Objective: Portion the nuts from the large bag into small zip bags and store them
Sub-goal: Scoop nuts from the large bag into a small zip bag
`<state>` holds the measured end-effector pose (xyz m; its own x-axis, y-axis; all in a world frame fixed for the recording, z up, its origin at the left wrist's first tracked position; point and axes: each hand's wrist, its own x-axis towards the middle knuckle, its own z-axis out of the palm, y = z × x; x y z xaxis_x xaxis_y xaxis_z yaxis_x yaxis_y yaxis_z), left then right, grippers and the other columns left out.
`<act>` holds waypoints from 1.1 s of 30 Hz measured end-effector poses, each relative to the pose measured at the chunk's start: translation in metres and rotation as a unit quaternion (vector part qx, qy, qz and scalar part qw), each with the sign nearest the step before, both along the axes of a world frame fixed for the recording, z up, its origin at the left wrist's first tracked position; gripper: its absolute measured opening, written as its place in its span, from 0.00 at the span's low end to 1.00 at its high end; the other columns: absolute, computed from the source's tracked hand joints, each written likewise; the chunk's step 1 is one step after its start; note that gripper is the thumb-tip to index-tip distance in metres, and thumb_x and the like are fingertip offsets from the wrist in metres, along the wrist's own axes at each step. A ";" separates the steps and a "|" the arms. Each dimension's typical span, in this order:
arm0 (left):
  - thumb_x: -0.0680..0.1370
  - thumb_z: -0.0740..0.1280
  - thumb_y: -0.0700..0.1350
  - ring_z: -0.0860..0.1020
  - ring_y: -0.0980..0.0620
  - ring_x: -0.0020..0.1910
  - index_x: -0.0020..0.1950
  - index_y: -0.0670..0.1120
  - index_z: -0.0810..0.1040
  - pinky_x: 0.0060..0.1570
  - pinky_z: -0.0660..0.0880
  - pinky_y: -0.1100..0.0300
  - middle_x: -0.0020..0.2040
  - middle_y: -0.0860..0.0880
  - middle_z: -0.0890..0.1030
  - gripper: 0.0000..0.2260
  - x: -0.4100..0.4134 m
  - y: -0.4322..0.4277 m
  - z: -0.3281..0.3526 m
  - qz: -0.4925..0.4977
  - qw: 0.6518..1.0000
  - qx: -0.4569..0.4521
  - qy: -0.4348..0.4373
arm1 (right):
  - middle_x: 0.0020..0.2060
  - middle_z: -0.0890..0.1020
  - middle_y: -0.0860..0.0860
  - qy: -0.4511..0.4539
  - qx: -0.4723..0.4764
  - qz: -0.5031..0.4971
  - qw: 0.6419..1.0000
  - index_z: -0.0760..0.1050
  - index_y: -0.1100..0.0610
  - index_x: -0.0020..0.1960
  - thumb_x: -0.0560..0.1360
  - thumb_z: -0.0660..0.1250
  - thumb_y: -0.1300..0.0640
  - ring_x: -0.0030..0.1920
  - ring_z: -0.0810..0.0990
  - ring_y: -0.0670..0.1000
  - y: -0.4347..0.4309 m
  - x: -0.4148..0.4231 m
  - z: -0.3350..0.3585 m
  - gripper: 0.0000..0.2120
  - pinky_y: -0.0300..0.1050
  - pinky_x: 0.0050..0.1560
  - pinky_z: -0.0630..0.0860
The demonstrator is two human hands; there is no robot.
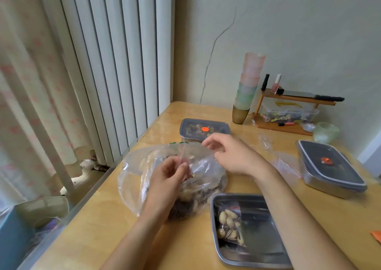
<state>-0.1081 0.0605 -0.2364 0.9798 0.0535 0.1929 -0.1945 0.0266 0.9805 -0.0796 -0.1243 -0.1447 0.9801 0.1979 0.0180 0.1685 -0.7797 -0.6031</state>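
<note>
Left hand (168, 173) pinches a small zip bag (183, 156) above the large bag (134, 166) of nuts on the yellow wooden table (92, 228); right hand (233, 156) hovers beside, fingers loosely curled, hold unclear. Steel tray (266, 228) near right holds a filled bag (228, 224); curtains (31, 84) hang left.

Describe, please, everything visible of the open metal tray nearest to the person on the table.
The metal tray is rectangular and shallow, with rounded corners and a raised rim; it looks like steel. It sits lidless on the wooden table. One small zip bag of pale nuts lies inside by its left wall. The right forearm hides its right side.
</note>
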 end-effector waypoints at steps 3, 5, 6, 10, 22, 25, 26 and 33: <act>0.83 0.68 0.47 0.79 0.55 0.38 0.49 0.53 0.87 0.42 0.75 0.62 0.36 0.51 0.81 0.08 0.001 0.001 -0.002 -0.014 0.999 0.034 -0.018 | 0.67 0.79 0.43 -0.060 0.028 0.060 0.996 0.75 0.48 0.71 0.78 0.56 0.68 0.67 0.75 0.38 0.003 -0.004 0.008 0.27 0.40 0.71 0.71; 0.83 0.68 0.50 0.77 0.56 0.38 0.50 0.54 0.87 0.40 0.72 0.63 0.35 0.54 0.79 0.08 0.002 0.000 -0.003 -0.021 0.998 0.048 -0.021 | 0.61 0.83 0.42 -0.048 0.049 0.103 0.992 0.77 0.47 0.69 0.82 0.59 0.63 0.62 0.80 0.38 0.005 -0.007 0.010 0.20 0.41 0.67 0.75; 0.82 0.69 0.50 0.76 0.56 0.37 0.49 0.52 0.87 0.40 0.71 0.63 0.35 0.55 0.78 0.08 0.001 -0.001 -0.002 -0.027 0.998 0.050 -0.026 | 0.54 0.85 0.42 -0.050 0.041 0.109 0.992 0.79 0.46 0.65 0.83 0.63 0.58 0.56 0.82 0.39 0.007 -0.008 0.009 0.15 0.44 0.62 0.78; 0.82 0.70 0.46 0.74 0.56 0.37 0.46 0.45 0.85 0.41 0.71 0.63 0.35 0.53 0.78 0.08 0.000 0.001 0.003 -0.031 0.999 -0.026 -0.021 | 0.37 0.86 0.46 -0.069 0.038 0.098 0.992 0.82 0.51 0.47 0.81 0.69 0.54 0.39 0.86 0.42 0.015 -0.011 0.004 0.06 0.52 0.53 0.82; 0.84 0.66 0.45 0.73 0.52 0.32 0.46 0.43 0.80 0.34 0.73 0.62 0.32 0.47 0.75 0.09 -0.002 0.002 0.007 0.021 0.998 0.002 -0.064 | 0.40 0.86 0.51 0.047 0.106 0.079 0.990 0.83 0.55 0.49 0.79 0.73 0.57 0.39 0.85 0.46 0.015 -0.010 0.000 0.02 0.42 0.42 0.81; 0.83 0.68 0.46 0.75 0.53 0.34 0.47 0.45 0.81 0.37 0.75 0.61 0.34 0.50 0.77 0.08 -0.002 0.002 0.008 -0.007 0.998 0.005 -0.055 | 0.38 0.85 0.52 0.080 0.154 0.057 0.983 0.84 0.60 0.50 0.79 0.72 0.60 0.37 0.81 0.45 0.016 -0.009 -0.005 0.03 0.38 0.39 0.79; 0.83 0.69 0.47 0.77 0.53 0.37 0.48 0.47 0.81 0.41 0.75 0.60 0.36 0.52 0.79 0.06 -0.002 0.003 0.007 -0.009 0.998 0.012 -0.054 | 0.38 0.84 0.53 0.095 0.171 0.049 0.980 0.84 0.61 0.50 0.79 0.72 0.61 0.36 0.81 0.45 0.017 -0.009 -0.006 0.04 0.37 0.39 0.79; 0.74 0.78 0.44 0.73 0.56 0.52 0.46 0.51 0.75 0.50 0.68 0.69 0.47 0.57 0.73 0.12 0.000 0.006 0.002 0.172 0.954 0.175 -0.170 | 0.36 0.84 0.55 0.125 0.228 -0.015 0.965 0.83 0.65 0.49 0.77 0.74 0.61 0.34 0.80 0.47 0.020 -0.005 -0.017 0.06 0.39 0.38 0.79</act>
<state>-0.1083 0.0668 -0.2348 0.7938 0.2342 0.5613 -0.4411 -0.4136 0.7964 -0.0847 -0.1038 -0.1618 0.9702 0.1965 -0.1417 -0.0460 -0.4250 -0.9040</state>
